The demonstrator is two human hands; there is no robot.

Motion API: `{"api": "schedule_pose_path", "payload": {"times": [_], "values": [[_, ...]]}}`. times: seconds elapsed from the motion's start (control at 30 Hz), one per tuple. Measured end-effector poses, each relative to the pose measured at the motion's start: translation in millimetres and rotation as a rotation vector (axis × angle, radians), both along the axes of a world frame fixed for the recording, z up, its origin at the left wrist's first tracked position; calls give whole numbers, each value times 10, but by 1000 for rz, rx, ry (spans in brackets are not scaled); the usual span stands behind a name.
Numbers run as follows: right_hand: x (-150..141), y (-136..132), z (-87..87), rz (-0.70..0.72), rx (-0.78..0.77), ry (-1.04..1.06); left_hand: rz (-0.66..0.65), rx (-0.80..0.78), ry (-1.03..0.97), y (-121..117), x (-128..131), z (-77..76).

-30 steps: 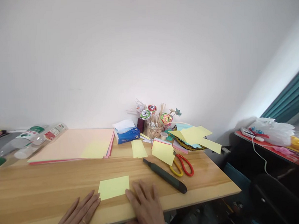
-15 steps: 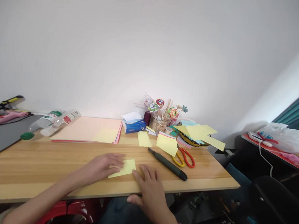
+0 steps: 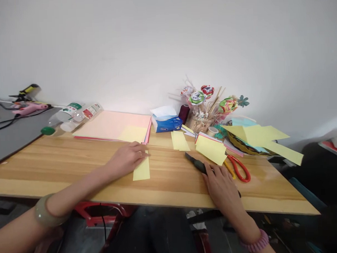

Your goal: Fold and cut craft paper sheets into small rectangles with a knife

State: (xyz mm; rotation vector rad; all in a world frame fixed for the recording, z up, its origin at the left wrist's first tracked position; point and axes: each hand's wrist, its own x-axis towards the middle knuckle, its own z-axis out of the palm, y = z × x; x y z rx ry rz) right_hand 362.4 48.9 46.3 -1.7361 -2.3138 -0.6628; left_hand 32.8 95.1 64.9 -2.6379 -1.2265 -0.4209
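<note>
A small yellow paper (image 3: 141, 170) lies on the wooden table in front of me, its long side pointing toward me. My left hand (image 3: 128, 158) is on its far end, fingers together and bent over the paper. To the right, my right hand (image 3: 222, 184) has its fingers curled over a dark green, pen-shaped tool (image 3: 197, 163). The narrow tip of that tool points away to the left, and its rounded end partly shows under my palm. Scissors with red and yellow handles (image 3: 240, 169) lie just beyond my right hand, partly beneath a yellow pad (image 3: 211, 150).
Behind stand a blue tissue pack (image 3: 167, 124) and a holder of sticks and paper flowers (image 3: 198, 118). Pink sheets (image 3: 113, 124) and plastic bottles (image 3: 68, 113) lie at the left. Yellow strips (image 3: 263, 136) overhang a basket at the right. The table's front edge (image 3: 171, 202) is close to me.
The yellow paper has turned from crosswise to lengthwise, with my left hand now at its far end. My right hand has moved from beside the paper onto the dark tool. The view has shifted.
</note>
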Motion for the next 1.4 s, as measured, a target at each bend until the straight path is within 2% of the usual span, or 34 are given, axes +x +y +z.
{"api": "schedule_pose_path", "payload": {"times": [0.1, 0.2, 0.3, 0.4, 0.6, 0.8, 1.13, 1.4], "values": [[-20, -18, 11, 6, 9, -27, -67, -38, -80, 38, -75, -42], [-117, -116, 84, 37, 13, -11, -141, -129, -69, 26, -137, -133], [-300, -280, 178, 155, -21, 15, -152, -278, -25, 22, -182, -217], [-492, -437, 234, 315, -125, 17, -129, -392, -47, 39, -210, -242], [-689, -571, 229, 481, -211, -13, -129, -465, -120, 67, -222, -210], [-740, -570, 211, 490, -253, -11, -127, -451, -142, 62, -230, -223], [-755, -559, 196, 484, -241, 34, -124, -450, -133, 64, -238, -231], [-796, -591, 199, 393, -178, -25, -89, -412, -39, 4, -207, -202]]}}
